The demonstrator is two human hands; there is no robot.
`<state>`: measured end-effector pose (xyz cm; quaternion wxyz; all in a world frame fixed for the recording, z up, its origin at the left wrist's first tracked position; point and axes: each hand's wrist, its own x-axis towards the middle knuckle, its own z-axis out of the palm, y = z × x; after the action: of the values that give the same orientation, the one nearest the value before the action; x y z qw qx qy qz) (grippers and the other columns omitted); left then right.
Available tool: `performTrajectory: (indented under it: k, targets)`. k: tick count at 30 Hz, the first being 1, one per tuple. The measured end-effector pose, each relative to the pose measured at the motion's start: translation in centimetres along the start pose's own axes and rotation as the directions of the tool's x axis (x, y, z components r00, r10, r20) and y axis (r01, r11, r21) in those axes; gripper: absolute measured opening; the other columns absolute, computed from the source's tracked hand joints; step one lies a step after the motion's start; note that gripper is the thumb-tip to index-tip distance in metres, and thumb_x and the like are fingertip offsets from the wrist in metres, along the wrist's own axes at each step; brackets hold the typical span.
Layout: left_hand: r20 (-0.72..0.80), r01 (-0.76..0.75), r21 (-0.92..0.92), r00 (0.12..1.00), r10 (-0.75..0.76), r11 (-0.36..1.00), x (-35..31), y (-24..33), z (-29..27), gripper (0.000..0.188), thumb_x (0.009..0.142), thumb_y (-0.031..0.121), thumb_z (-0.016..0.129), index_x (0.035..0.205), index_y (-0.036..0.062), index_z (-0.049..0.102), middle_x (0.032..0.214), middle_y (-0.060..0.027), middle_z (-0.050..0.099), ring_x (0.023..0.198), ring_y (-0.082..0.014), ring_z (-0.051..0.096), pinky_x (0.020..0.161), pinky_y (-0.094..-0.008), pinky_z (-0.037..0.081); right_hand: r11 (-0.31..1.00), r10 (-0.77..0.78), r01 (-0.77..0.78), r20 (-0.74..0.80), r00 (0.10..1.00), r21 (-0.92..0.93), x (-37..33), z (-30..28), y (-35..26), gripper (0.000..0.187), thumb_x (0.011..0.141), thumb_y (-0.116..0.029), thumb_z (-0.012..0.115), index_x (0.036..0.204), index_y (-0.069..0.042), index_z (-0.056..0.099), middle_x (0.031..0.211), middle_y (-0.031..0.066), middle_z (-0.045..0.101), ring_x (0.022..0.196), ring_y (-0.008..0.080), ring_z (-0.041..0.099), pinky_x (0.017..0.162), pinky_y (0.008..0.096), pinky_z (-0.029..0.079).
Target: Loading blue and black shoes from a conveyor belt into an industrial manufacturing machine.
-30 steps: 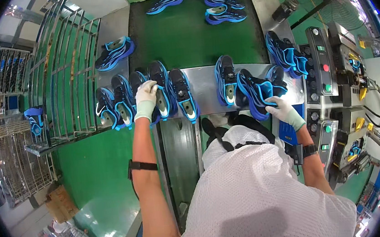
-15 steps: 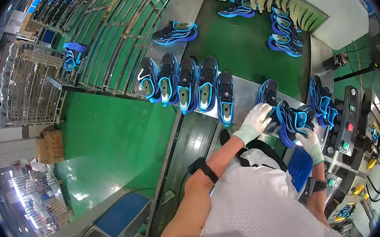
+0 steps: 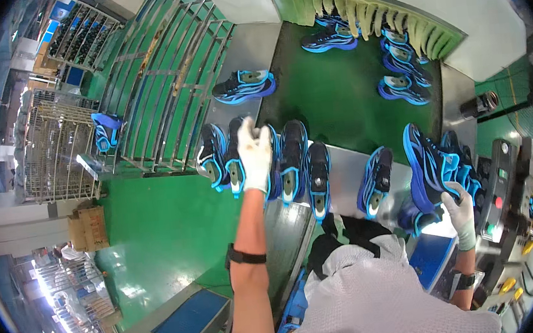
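My left hand (image 3: pixel 255 158), in a white glove, is over the third sneaker (image 3: pixel 273 182) in a row of black-and-blue sneakers, its fingers apart. The hand hides most of that shoe; whether it touches it I cannot tell. My right hand (image 3: pixel 461 212), also gloved, grips a black-and-blue sneaker (image 3: pixel 430 167) by its heel end, toe pointing away and sole turned left. Below the held sneaker, another sneaker (image 3: pixel 414 218) is partly covered. A single sneaker (image 3: pixel 376 181) lies left of it on the metal ledge (image 3: pixel 342 175).
Several sneakers (image 3: pixel 401 57) rest on the green conveyor belt (image 3: pixel 337 95) before a fringed curtain (image 3: pixel 360 10). One sneaker (image 3: pixel 244 85) lies at the belt's left edge. A metal rack (image 3: pixel 168 79) stands left, a control box with buttons (image 3: pixel 503 188) right.
My left hand has moved left from beside the right-hand shoes to over the row. My right hand has raised its sneaker, whose toe now points farther away.
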<state>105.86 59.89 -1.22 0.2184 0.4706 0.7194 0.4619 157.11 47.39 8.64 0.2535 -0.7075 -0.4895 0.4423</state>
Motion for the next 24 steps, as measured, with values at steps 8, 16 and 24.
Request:
performTrajectory:
  k: [8,16,24]
  targets:
    - [-0.081,-0.034,0.309,0.995,0.062,0.950,19.6,-11.1,4.9,0.091,0.084,0.032,0.080,0.151,-0.0054,0.031,0.149,-0.0282,0.040,0.140,-0.0384,0.039,0.117,-0.0413,0.031,0.994,0.037,-0.049,0.122,0.992,0.102,10.5,4.4,-1.5,0.040,0.086,-0.024,0.076,0.112,0.003,0.063,0.113,0.0069,0.065,0.106,0.0130,0.057,0.095,0.0281,0.044]
    - [-0.151,-0.111,0.434,0.969,0.194,0.894,25.8,-15.2,6.5,0.032,0.096,0.016,0.065,0.123,0.0024,0.057,0.113,-0.0162,0.063,0.100,-0.0297,0.064,0.088,-0.0379,0.053,0.979,0.170,-0.184,0.151,0.974,0.086,12.1,5.4,3.1,0.040,0.088,-0.029,0.076,0.105,0.004,0.065,0.108,0.0091,0.067,0.104,0.0158,0.059,0.095,0.0312,0.045]
    - [-0.209,0.004,-0.371,0.974,-0.088,0.929,14.7,0.1,-0.1,0.028,0.102,0.020,0.061,0.122,0.0009,0.056,0.103,-0.0103,0.065,0.073,-0.0149,0.066,0.063,-0.0280,0.057,0.975,-0.079,0.061,0.077,0.994,0.211,10.8,5.6,1.7,0.033,0.087,-0.019,0.071,0.110,0.005,0.064,0.114,0.0075,0.065,0.103,0.0136,0.057,0.095,0.0289,0.043]
